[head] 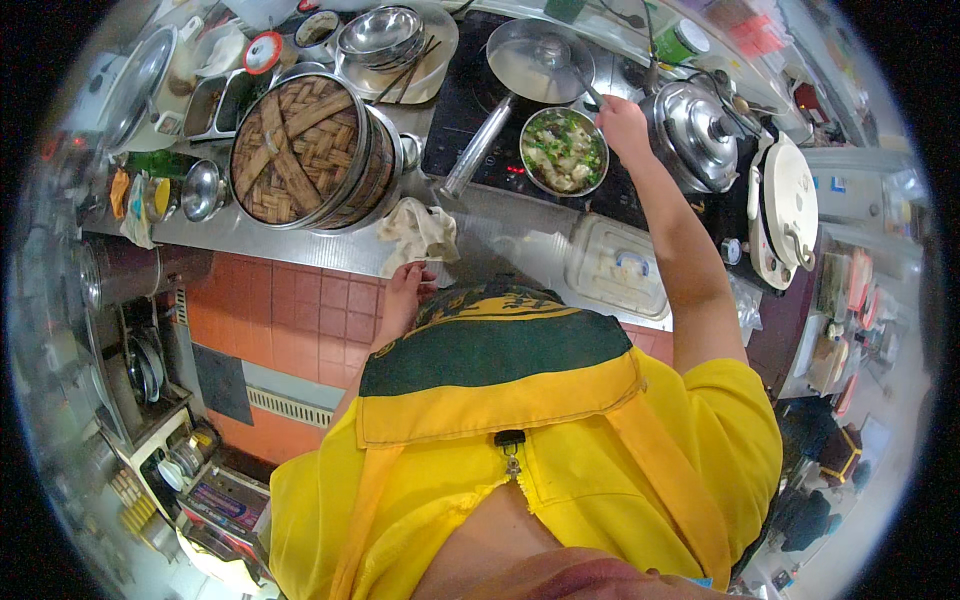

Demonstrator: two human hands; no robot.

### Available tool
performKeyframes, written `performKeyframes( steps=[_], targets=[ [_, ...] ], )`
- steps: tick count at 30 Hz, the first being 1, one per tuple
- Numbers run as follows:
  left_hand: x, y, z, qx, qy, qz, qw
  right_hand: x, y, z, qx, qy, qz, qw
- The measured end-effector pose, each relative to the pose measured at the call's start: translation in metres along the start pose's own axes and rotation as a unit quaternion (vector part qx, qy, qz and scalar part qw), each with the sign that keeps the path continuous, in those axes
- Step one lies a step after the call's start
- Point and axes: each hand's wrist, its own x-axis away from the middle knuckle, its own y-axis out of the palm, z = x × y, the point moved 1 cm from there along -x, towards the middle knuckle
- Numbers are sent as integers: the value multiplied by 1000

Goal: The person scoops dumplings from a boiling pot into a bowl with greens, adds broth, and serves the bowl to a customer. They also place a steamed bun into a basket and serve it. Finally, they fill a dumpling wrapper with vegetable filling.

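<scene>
My right hand (624, 129) is closed around the handle of a metal ladle (587, 84). The ladle's bowl rests over a long-handled pan (517, 71) that holds pale, cloudy liquid. Just in front of that pan, and left of my right hand, stands a metal bowl of dumpling soup (564, 150) topped with chopped greens. My left hand (409, 291) hangs at the counter's front edge, fingers loosely curled and apart, with nothing seen in it. Right by its fingertips lies a crumpled, off-white cloth (421, 231).
A bamboo-lidded steamer (296, 150) fills the counter's left. Stacked metal bowls (381, 34) and chopsticks (409, 73) lie in a tub behind. A lidded pot (694, 135) and a white round appliance (786, 202) stand at right. A lidded plastic container (619, 262) lies near the front edge.
</scene>
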Motion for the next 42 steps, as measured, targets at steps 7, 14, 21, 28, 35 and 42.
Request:
performKeyframes(
  steps=[7, 14, 21, 28, 35, 42],
  targets=[
    [3, 8, 5, -8, -5, 28, 1000, 10, -2, -15, -486, 261, -150, 820],
    [-4, 23, 15, 4, -9, 18, 1000, 30, -22, -19, -577, 270, -207, 743],
    [-11, 20, 8, 11, -15, -13, 1000, 65, -73, -33, -588, 265, -200, 738],
    [-9, 32, 6, -20, -16, -41, 999, 113, -117, -24, -486, 284, -157, 812],
    [-14, 62, 15, -50, -7, -97, 994, 164, -123, -18, -177, 86, -84, 977],
    [-25, 85, 18, -84, 8, -119, 989, 184, -123, -13, 27, -166, 29, 985]
  ],
)
